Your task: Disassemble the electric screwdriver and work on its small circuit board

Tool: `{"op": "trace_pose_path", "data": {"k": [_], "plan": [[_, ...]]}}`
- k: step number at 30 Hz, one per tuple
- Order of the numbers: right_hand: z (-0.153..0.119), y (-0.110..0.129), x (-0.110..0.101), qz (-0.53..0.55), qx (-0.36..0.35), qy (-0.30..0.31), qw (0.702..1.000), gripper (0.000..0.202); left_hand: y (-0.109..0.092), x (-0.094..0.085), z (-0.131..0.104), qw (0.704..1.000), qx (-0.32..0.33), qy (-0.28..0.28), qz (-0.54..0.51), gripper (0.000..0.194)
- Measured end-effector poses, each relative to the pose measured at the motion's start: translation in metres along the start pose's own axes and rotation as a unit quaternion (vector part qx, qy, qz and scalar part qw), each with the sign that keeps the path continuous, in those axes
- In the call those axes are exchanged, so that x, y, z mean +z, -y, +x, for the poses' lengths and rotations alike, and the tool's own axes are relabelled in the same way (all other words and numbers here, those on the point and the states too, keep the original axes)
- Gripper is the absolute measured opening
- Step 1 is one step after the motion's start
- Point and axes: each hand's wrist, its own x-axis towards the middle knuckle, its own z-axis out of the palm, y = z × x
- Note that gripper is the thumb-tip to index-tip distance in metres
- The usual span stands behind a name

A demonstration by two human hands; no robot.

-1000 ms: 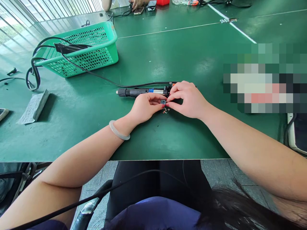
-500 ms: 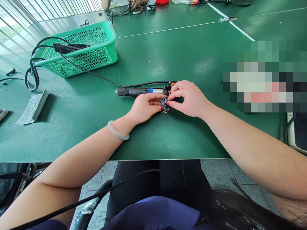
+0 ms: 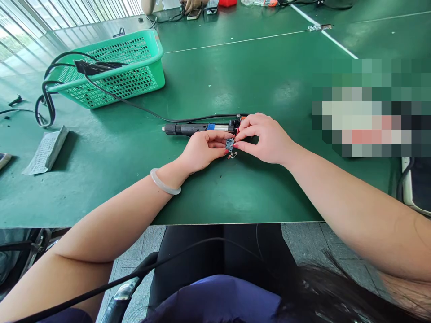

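Observation:
Between my fingertips is a small grey plastic part [image 3: 229, 144], boxy with metal bits, perhaps a switch housing. My left hand [image 3: 201, 151] pinches it from the left, thumb below and fingers above. From the right, the fingertips of my right hand [image 3: 267, 138] close in on its edge; what they pinch is too small to make out. Just behind lies a black tool shaped like an electric screwdriver [image 3: 186, 129], its blue and silver inner section exposed. Red and orange bits at its right end are partly covered by my right hand. Small metal pieces [image 3: 232, 155] show just below the grey part.
A green plastic basket [image 3: 156, 67] stands at the back left with a black cable [image 3: 134, 106] running out toward the tool. Folded paper [image 3: 47, 150] lies at left. A blurred patch hides things at right. Another person's hand [image 3: 193, 4] rests at the far edge.
Almost nothing differs. Both hands keep the same pose around the grey part, and the tool and basket stay where they were.

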Motion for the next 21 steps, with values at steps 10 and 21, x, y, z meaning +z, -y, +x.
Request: {"op": "trace_pose_path", "data": {"k": [10, 21], "plan": [[0.0005, 0.0016, 0.0002, -0.005, 0.011, 0.003, 1.0, 0.011, -0.0005, 0.004, -0.0016, 0.998, 0.017, -0.028, 0.048, 0.035], [0.0009, -0.0009, -0.0008, -0.013, -0.018, 0.022, 1.0, 0.012, -0.0024, 0.0048, -0.0017, 0.997, 0.019, -0.027, 0.073, 0.023]]}}
